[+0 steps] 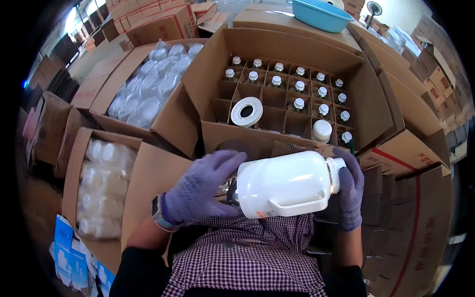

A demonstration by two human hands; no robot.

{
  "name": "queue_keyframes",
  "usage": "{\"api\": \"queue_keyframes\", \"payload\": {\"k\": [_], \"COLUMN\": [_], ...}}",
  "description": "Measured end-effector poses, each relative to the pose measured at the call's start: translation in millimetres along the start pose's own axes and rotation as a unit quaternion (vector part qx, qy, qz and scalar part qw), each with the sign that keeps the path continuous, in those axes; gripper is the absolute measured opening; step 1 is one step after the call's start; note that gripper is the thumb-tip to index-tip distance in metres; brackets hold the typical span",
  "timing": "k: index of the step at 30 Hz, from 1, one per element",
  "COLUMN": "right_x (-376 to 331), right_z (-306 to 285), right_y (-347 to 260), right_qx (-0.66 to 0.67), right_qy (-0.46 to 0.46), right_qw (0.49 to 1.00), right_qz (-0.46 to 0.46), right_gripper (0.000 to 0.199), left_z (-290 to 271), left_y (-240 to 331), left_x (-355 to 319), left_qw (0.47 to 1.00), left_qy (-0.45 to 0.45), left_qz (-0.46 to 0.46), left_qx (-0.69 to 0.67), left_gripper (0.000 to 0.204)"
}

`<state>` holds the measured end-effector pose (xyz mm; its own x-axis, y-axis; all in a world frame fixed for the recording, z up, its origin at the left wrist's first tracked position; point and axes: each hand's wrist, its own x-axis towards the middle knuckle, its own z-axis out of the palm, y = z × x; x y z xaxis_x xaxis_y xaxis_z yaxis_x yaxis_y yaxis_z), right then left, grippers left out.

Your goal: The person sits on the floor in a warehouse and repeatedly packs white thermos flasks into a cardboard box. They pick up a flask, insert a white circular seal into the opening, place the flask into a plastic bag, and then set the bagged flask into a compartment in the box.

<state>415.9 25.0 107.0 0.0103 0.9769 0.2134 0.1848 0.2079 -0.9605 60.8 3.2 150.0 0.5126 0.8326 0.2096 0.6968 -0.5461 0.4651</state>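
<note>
A white jug (pixel 284 183) with a side handle and a shiny metal band near its neck lies sideways in front of my body. My right hand (pixel 351 183), in a purple-grey knitted glove, closes round its narrow neck end. At the wide end, my gloved left hand (pixel 203 185) curls its fingers round a shiny, silvery piece (pixel 228 191) against the jug's base. Most of that piece is hidden, so its kind is unclear. Just beyond the jug is a divided carton (pixel 297 43) of bottles (pixel 275 80) with white caps. A white ring (pixel 247 112) and a white rounded cap (pixel 322 130) rest on its dividers.
To the left stand a carton of plastic-wrapped clear round items (pixel 148 84) and a carton of wrapped whitish items (pixel 104 188). A blue basin (pixel 322 15) sits on cartons at the back. Tall open cartons (pixel 415 222) line the right side.
</note>
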Motion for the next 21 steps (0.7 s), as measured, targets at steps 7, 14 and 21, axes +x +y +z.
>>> {"api": "queue_keyframes", "payload": {"k": [7, 14, 21], "right_x": [-28.5, -39.5, -34.6], "right_z": [30.6, 45.6, 45.8], "right_y": [43.6, 27.9, -69.4], "right_qx": [0.024, 0.126, -0.1], "right_qy": [-0.077, -0.011, 0.032], "right_qw": [0.991, 0.985, 0.943], "right_qz": [0.111, 0.115, -0.315], "right_gripper": [0.029, 0.034, 0.057], "left_z": [66.4, 114.8, 104.1], "left_y": [-61.6, -49.1, -69.8], "left_x": [-89.4, -65.2, -48.8], "left_qw": [0.976, 0.93, 0.826], "left_qy": [-0.143, 0.128, 0.147], "left_qz": [-0.145, -0.097, -0.092], "left_qx": [-0.081, -0.33, -0.536], "left_gripper": [0.079, 0.068, 0.088]}}
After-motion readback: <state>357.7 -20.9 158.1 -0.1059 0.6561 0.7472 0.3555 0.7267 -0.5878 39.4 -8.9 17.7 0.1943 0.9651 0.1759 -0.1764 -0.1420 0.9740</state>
